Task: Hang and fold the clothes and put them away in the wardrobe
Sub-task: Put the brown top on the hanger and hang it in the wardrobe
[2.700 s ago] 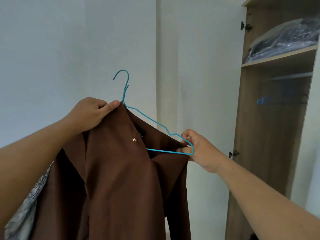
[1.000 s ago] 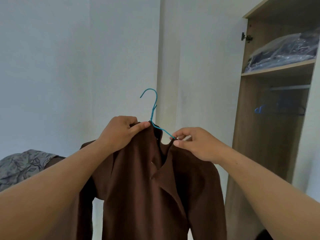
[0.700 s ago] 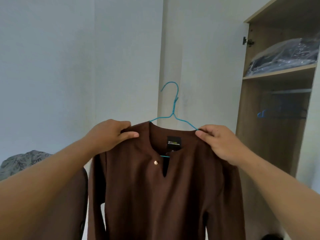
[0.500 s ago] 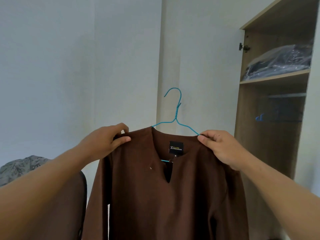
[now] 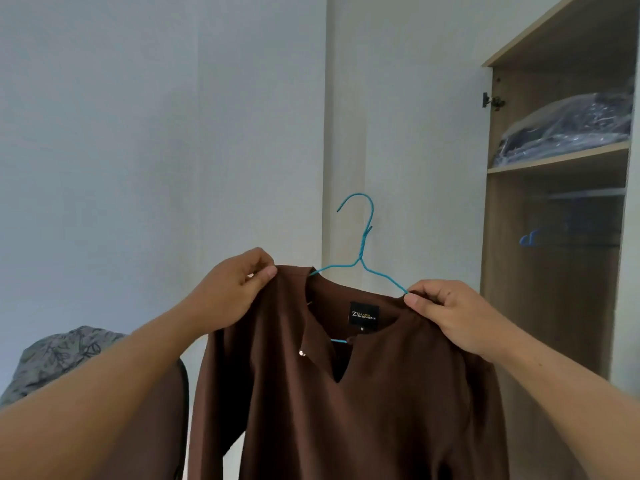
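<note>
grip: left hand (image 5: pixel 231 289), right hand (image 5: pixel 450 315) pinch brown shirt (image 5: pixel 346 403) shoulders | arms raised | on blue hanger (image 5: pixel 360 258)

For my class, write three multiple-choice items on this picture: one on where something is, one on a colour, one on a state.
1. Where is the plastic-wrapped bundle?
A. on the wardrobe's upper shelf
B. on the floor
C. in the left hand

2. What colour is the hanger in the shirt?
A. red
B. blue
C. white

3. How is the shirt held?
A. folded flat
B. by one hand only
C. by both hands at the shoulders

Answers: 1 A, the bundle lies on the shelf above the rail; 2 B, the wire is blue; 3 C, the left hand and right hand each pinch a shoulder.
</note>
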